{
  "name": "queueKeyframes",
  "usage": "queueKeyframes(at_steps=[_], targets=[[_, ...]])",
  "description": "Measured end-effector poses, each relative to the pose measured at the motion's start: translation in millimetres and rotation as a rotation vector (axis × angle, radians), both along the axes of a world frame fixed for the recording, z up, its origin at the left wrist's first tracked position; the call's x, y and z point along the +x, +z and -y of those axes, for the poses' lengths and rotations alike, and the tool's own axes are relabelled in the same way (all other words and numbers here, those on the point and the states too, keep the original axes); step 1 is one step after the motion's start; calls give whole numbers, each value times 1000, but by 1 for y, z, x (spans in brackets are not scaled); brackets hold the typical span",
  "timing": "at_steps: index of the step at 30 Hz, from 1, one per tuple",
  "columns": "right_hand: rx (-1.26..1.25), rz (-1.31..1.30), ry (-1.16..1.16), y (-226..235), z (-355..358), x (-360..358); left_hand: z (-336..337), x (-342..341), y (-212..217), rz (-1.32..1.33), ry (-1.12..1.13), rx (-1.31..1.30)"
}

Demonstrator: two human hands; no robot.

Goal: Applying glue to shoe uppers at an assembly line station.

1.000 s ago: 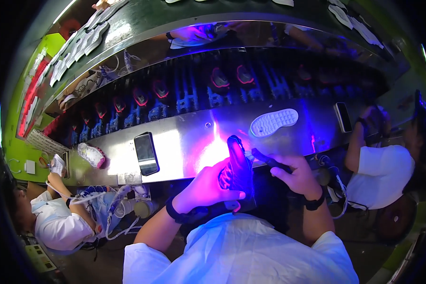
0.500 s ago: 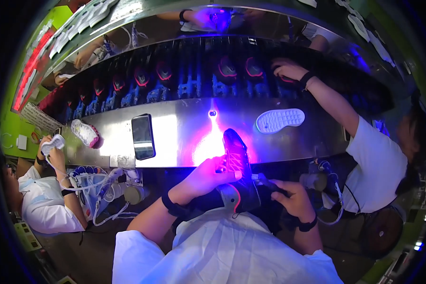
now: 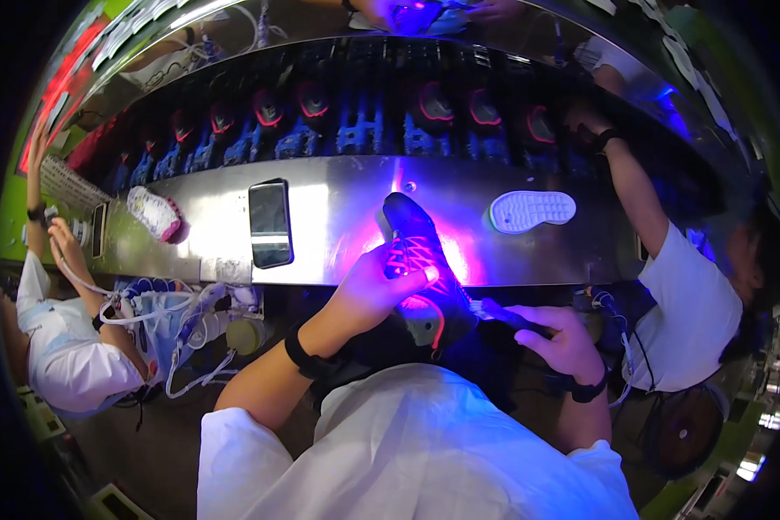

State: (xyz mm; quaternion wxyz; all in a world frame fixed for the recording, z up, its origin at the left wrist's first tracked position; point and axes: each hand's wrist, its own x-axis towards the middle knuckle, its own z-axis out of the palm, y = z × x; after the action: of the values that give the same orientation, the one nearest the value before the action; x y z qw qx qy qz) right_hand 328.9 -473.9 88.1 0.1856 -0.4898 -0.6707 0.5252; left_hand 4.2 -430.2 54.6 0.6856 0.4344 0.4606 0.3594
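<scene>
A dark shoe (image 3: 438,270) with laces lit pink and a red edge line is held over the near edge of the metal table, its toe pointing away from me. My left hand (image 3: 364,293) is closed around its left side, the thumb lying across the laces. In my right hand (image 3: 567,341) is a brush (image 3: 507,316) with a dark handle, gripped from the right. Its pale bristle end meets the shoe's right side low down. Violet-pink light falls on the shoe and the table around it. The shoe's underside is hidden.
On the metal table (image 3: 347,178) lie a phone (image 3: 270,224), a white shoe sole (image 3: 532,212) and a white-and-pink shoe part (image 3: 153,214). Behind runs a rack (image 3: 360,130) holding several dark shoes. Co-workers sit on both sides; the right one's arm (image 3: 637,195) reaches into the rack.
The shoe's toe has swung left, with both hands still holding shoe and brush. The left co-worker has raised an arm. The right co-worker's hand has moved rightward along the rack. My view has shifted slightly.
</scene>
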Motion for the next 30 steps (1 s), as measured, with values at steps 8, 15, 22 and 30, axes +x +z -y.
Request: queueKeyframes(at_steps=[8, 15, 22, 30], targets=[[255, 150, -58, 13, 24, 0, 18, 11, 2, 135, 35, -266], [433, 158, -61, 33, 17, 7, 35, 20, -2, 385, 26, -564], [489, 177, -14, 48, 5, 9, 46, 31, 15, 540, 139, -683], [531, 127, -14, 33, -14, -14, 54, 11, -33, 1221, -52, -1151]])
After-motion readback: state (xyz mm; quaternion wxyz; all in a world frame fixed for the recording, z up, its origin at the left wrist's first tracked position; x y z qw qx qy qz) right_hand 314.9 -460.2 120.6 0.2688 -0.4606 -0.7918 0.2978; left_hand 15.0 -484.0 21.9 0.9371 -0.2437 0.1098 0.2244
